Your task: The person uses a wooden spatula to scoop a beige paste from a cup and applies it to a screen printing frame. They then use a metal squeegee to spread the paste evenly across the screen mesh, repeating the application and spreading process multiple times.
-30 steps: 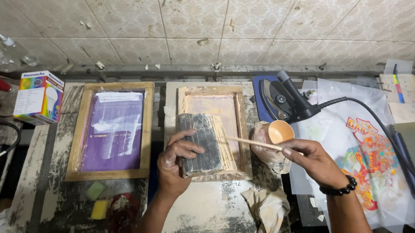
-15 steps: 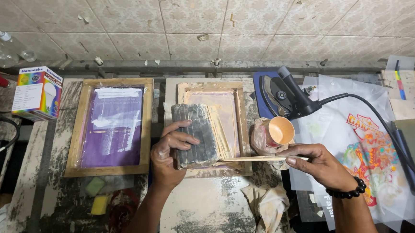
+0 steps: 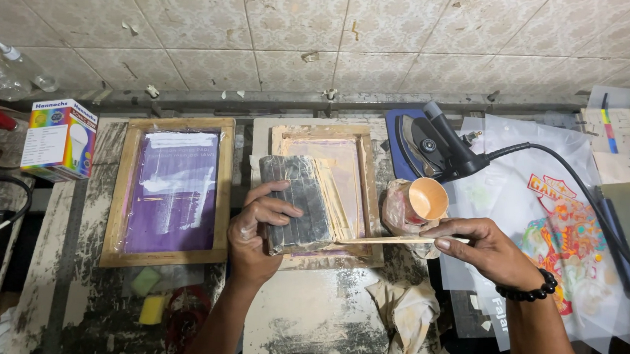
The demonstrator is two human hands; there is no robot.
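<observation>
Item: dark grey block, lying on the small wooden screen frame at the bench centre, over the frame's left half. Left hand gripped the block's lower left edge, fingers curled and spread across its top, thumb underneath. Right hand, right of the frame, pinched a thin wooden stick between thumb and pressed-together fingers; the stick's far end touched the block's lower edge. Orange cup stood just right of the frame; black iron beyond it. Larger purple screen frame lay left of the small frame.
</observation>
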